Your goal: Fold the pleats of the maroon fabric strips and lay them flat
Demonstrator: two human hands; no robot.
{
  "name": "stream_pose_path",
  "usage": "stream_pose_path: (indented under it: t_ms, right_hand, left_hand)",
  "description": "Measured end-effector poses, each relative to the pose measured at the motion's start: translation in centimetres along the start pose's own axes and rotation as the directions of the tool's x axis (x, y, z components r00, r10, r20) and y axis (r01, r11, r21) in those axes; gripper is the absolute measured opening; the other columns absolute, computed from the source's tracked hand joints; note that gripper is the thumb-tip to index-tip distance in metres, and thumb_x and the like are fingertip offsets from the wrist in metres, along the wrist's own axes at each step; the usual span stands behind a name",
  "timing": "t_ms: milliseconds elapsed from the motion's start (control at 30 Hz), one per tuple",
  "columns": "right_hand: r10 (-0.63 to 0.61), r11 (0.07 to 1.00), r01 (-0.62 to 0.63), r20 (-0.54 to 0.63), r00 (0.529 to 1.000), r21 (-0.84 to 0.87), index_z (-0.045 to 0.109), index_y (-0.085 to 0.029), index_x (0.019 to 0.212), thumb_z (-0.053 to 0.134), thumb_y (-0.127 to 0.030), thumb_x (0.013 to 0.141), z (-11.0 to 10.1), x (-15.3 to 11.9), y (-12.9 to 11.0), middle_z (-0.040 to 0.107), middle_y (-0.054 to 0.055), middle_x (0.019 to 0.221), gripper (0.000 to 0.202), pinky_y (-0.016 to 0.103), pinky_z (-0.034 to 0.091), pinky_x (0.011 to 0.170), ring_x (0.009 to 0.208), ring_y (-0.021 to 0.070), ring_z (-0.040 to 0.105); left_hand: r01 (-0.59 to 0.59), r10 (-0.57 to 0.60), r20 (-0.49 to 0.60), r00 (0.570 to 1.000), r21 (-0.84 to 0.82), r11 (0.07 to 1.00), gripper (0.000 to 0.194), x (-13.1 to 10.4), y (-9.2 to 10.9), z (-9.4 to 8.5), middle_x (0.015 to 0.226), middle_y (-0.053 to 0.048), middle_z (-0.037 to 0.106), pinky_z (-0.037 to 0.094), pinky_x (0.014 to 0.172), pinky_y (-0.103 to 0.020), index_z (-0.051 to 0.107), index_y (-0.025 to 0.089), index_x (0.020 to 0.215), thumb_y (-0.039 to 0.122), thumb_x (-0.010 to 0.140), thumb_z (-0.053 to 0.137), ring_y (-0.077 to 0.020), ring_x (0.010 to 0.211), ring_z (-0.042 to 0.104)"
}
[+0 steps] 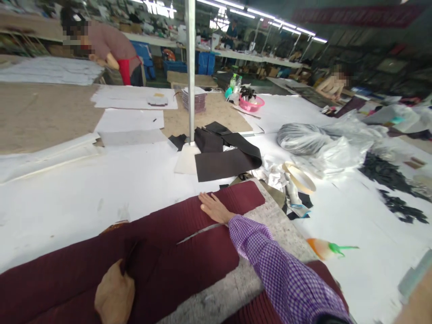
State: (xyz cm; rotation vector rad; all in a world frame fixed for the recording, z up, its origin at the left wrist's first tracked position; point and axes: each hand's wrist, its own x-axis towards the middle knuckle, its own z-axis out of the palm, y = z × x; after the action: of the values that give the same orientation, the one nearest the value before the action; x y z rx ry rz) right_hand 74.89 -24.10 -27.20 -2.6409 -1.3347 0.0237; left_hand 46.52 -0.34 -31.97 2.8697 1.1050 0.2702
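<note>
Resting on the maroon cloth [158,225], our right hand [216,209] lies palm down near its far edge in the head view, the fingers a little spread and nothing held in them. A purple checked sleeve [270,256] covers that arm. Our left hand [116,292] is at the lower left over the same cloth, closed in a fist against a dark shape; we cannot tell whether that is a tool or a fold.

The cloth runs from the lower left towards the middle, lying partly on a mottled grey surface [212,299]. Between our hands a narrow, pale slit opens in it, one end close to our right wrist. More maroon pieces [259,310] show below and beyond the sleeve.

Past the cloth, on the white-covered table [135,171], we see a black strip [226,163] curled over at one end, beside the foot of a metal pole [191,72]. To its right are a cream-coloured ring [299,178], crumpled wrapping, and bulky clear plastic bags [340,144]. Black scraps [384,175] lie farther right, and a blurred orange, white and green object [322,249] is just beyond the sleeve. Farther back stand a pink basket [251,104] and bottles [234,83]; one person [111,45] bends over a table at the left, another [332,85] at the right.
</note>
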Motion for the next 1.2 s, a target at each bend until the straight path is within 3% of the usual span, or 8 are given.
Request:
stream_pose_path:
  t_ms: [133,233,533,633,733,900,1067,1200]
  right_hand:
    - [0.196,0.980,-0.198,-0.138,0.971,-0.004,0.029,-0.017,0.148,0.011,-0.035,0.101,-2.0,-1.7,3.4,0.035,0.007,0.152,0.053,0.039,0.023,0.114,0.141,0.0162,0.028]
    - [0.418,0.902,-0.431,-0.223,0.881,-0.011,0.027,0.001,0.145,0.018,-0.037,0.099,-1.8,-4.4,7.7,0.027,0.025,0.151,0.061,0.059,0.015,0.111,0.143,0.0333,0.018]
    - [0.527,0.844,-0.536,-0.194,0.828,0.006,0.036,0.002,0.140,0.024,-0.043,0.097,-2.7,-5.8,14.0,0.029,0.027,0.150,0.063,0.062,0.010,0.111,0.141,0.0364,0.021]
    - [0.520,0.852,-0.519,-0.196,0.831,0.062,0.029,0.004,0.142,0.025,-0.042,0.098,-3.2,-5.0,10.3,0.016,0.030,0.153,0.064,0.065,0.004,0.110,0.143,0.0384,0.009]
    - [0.433,0.895,-0.417,-0.084,0.898,0.158,0.041,-0.014,0.139,0.044,-0.048,0.094,-3.0,-4.5,3.8,0.034,0.017,0.150,0.056,0.061,0.015,0.112,0.140,0.0328,0.027]
    - [0.205,0.876,-0.198,0.031,0.978,0.440,0.059,-0.016,0.121,0.050,-0.039,0.095,-7.0,-6.0,-7.6,0.062,0.010,0.126,0.035,0.049,0.045,0.099,0.113,0.0228,0.060]
    - [0.107,0.752,-0.070,-0.016,0.994,0.655,0.063,-0.033,0.118,0.045,-0.038,0.096,-11.6,-15.3,-18.1,0.072,-0.001,0.112,0.029,0.035,0.058,0.086,0.101,0.0173,0.068]
    - [0.094,0.701,-0.058,-0.011,0.996,0.711,0.064,-0.044,0.115,0.050,-0.032,0.090,-10.5,-25.3,-21.2,0.075,0.002,0.102,0.031,0.040,0.062,0.077,0.092,0.0236,0.072]
  left_hand:
    - [-0.009,0.007,-0.035,0.999,-0.038,0.999,0.039,0.0,-0.1,0.3,0.080,-0.014,0.068,0.047,0.070,-0.035,0.062,0.006,0.103,0.025,0.087,0.031,-0.0260,0.074,0.063]
    - [0.029,-0.030,-0.036,0.999,-0.050,0.998,0.039,-0.2,0.0,0.3,0.083,-0.014,0.067,0.047,0.072,-0.036,0.061,0.006,0.106,0.024,0.087,0.032,-0.0265,0.077,0.062]
    - [0.047,-0.046,0.010,0.999,-0.086,0.995,0.035,-0.4,0.0,0.1,0.091,-0.013,0.066,0.044,0.080,-0.034,0.058,0.009,0.111,0.017,0.084,0.037,-0.0238,0.086,0.061]
    - [0.047,-0.045,0.022,0.999,-0.133,0.990,0.036,-0.4,0.1,-0.3,0.092,-0.014,0.066,0.044,0.081,-0.034,0.058,0.008,0.111,0.017,0.085,0.035,-0.0242,0.087,0.060]
    - [0.062,-0.058,0.026,0.998,-0.188,0.980,0.036,-0.4,0.3,-1.0,0.088,-0.014,0.065,0.043,0.078,-0.036,0.058,0.007,0.110,0.018,0.085,0.035,-0.0251,0.085,0.060]
    - [0.078,-0.063,0.054,0.997,-0.338,0.938,0.036,-0.5,0.8,-2.6,0.083,-0.017,0.064,0.044,0.074,-0.041,0.059,0.004,0.109,0.018,0.084,0.037,-0.0284,0.082,0.059]
    - [0.165,-0.104,0.141,0.984,-0.544,0.823,0.029,-0.9,1.2,-5.1,0.092,-0.013,0.062,0.045,0.086,-0.046,0.057,0.006,0.109,0.021,0.089,0.043,-0.0248,0.092,0.059]
    - [0.257,-0.129,0.226,0.965,-0.743,0.618,0.027,-0.7,0.4,-8.7,0.101,-0.005,0.063,0.050,0.082,-0.040,0.060,0.016,0.103,0.037,0.087,0.056,-0.0184,0.091,0.061]
